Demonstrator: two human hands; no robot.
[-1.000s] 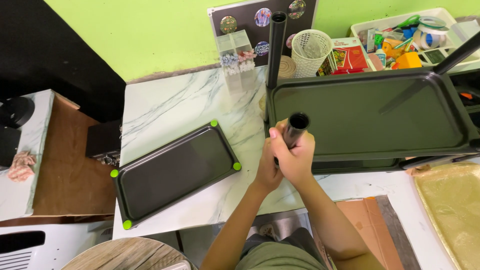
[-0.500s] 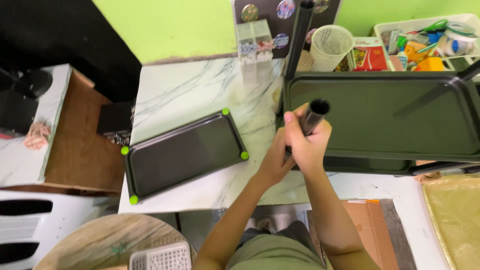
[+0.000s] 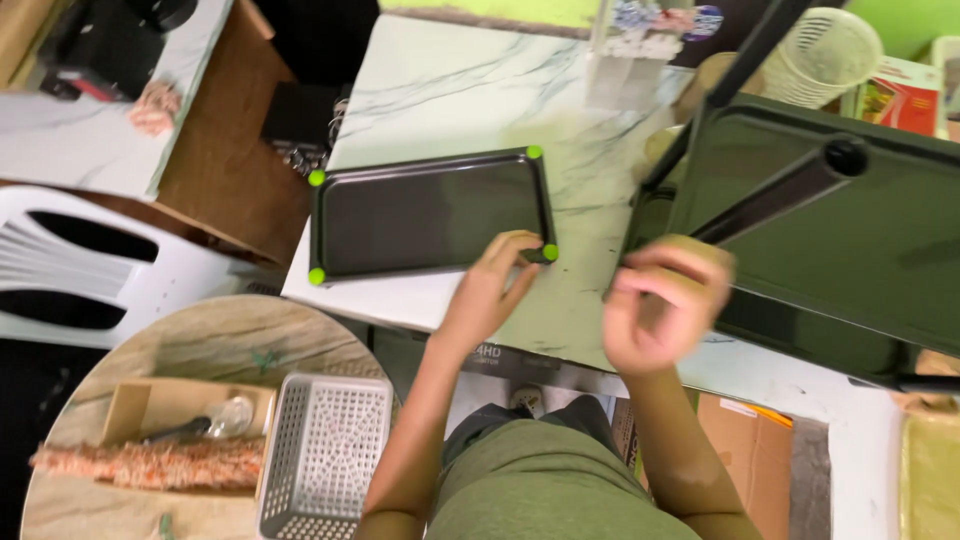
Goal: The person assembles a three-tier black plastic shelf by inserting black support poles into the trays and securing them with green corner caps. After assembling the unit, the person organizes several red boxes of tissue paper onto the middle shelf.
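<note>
1. Left hand (image 3: 497,280): reaches onto the near right corner of the loose black tray (image 3: 430,212). The fingers (image 3: 520,250) are curled and narrowly parted, their tips resting on the tray's near rim just beside the green corner cap (image 3: 549,252). Whether the rim is actually pinched cannot be told.
2. Loose black tray: shallow and rectangular, lying flat near the front edge of the white marble-patterned table (image 3: 470,90), with green caps at its visible corners.
3. Right hand (image 3: 660,310): blurred, raised just beside the lower end of the black tube (image 3: 780,195). Its fingers are loosely bent and spread; the hand appears empty, though contact with the tube cannot be told.
4. Black tube: rises at a slant from the large dark green tray (image 3: 850,240), its open end uppermost.
5. Large dark green tray: to the right, well apart from the loose black tray.
6. Grey mesh basket (image 3: 325,450): on the round wooden table (image 3: 240,340) at lower left.
</note>
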